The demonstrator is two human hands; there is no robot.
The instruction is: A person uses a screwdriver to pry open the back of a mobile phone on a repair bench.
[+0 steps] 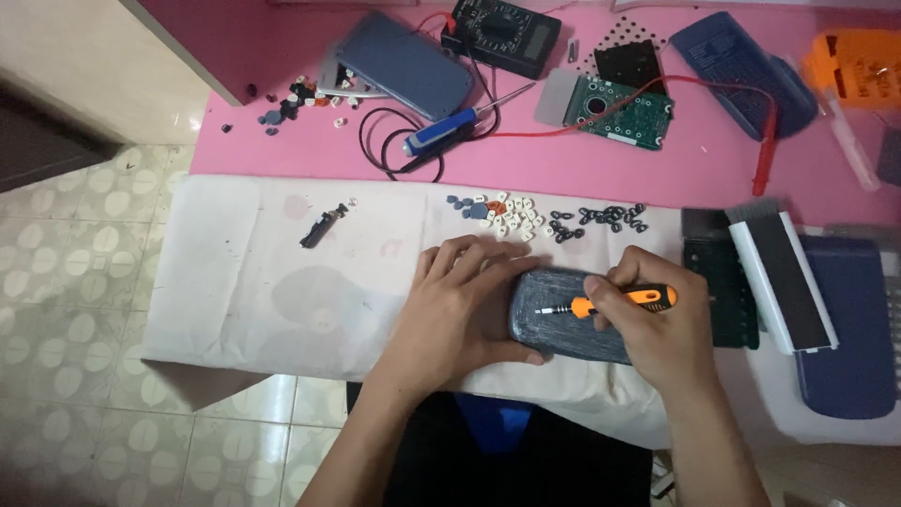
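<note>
Both forearms enter from the bottom edge and meet over a dark blue-grey device case (563,324), which lies flat on a white cloth (244,282) at the near side of the pink bench (310,141). Left hand (465,300) lies spread over the case's left end, fingers curled on its top edge and thumb along its near edge, pinning it down. Right hand (648,329) has its grip closed on an orange-and-black screwdriver (615,302), whose metal shaft points left and rests across the top face of the case.

Just beyond the case, small white, blue and orange key caps (502,214) lie in a cluster, with a group of small black parts (605,221) beside them. To the right lies a dark panel with a white frame (779,277). Farther back on the bench are a green circuit board (624,113), a black multimeter (502,36) with red lead, and a blue-handled tool (441,131).
</note>
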